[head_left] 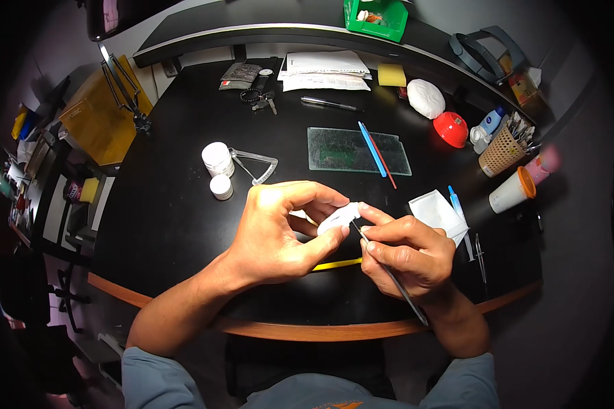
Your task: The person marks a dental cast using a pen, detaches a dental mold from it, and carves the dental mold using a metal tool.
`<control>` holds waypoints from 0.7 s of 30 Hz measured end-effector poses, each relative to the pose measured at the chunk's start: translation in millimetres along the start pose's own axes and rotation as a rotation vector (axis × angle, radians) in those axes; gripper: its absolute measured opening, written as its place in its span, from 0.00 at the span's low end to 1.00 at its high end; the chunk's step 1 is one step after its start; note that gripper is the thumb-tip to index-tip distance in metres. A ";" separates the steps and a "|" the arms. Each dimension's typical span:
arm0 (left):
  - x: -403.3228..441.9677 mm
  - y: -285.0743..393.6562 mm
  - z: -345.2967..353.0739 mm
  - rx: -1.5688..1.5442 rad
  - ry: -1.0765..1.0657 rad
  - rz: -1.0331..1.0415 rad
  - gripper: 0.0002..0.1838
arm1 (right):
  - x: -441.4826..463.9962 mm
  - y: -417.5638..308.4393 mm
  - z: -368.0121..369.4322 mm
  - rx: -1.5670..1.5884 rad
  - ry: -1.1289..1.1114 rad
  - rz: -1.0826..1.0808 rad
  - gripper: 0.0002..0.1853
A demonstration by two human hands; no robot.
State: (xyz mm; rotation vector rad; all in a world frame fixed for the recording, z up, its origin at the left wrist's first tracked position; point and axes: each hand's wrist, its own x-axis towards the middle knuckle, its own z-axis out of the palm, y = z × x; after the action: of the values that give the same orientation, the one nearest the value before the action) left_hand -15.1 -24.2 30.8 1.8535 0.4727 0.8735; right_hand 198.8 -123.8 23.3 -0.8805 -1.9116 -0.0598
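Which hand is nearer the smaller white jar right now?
Left. The left hand is just to the right of the smaller white jar and a little closer to the person; the right hand is much farther right, past the left one.

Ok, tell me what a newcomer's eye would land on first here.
Probably the small white piece in the left hand, with the right hand holding a slim tool at or close to it. Next, the bright green bin on the shelf at the top, and the round red object towards the right of the desk.
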 end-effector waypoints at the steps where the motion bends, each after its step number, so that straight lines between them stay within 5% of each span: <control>1: 0.1 0.3 -0.1 0.003 -0.002 -0.006 0.17 | 1.1 -0.7 -0.7 -0.008 -0.009 -0.006 0.11; 21: 5.2 2.8 -11.1 -0.535 -0.196 -0.397 0.18 | 1.6 -2.9 1.3 0.046 0.078 0.049 0.10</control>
State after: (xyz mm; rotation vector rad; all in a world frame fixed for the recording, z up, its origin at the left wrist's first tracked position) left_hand -20.0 -15.1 38.0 1.2779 0.4145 0.4799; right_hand 195.6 -124.5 24.9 -0.8814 -1.8115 -0.0200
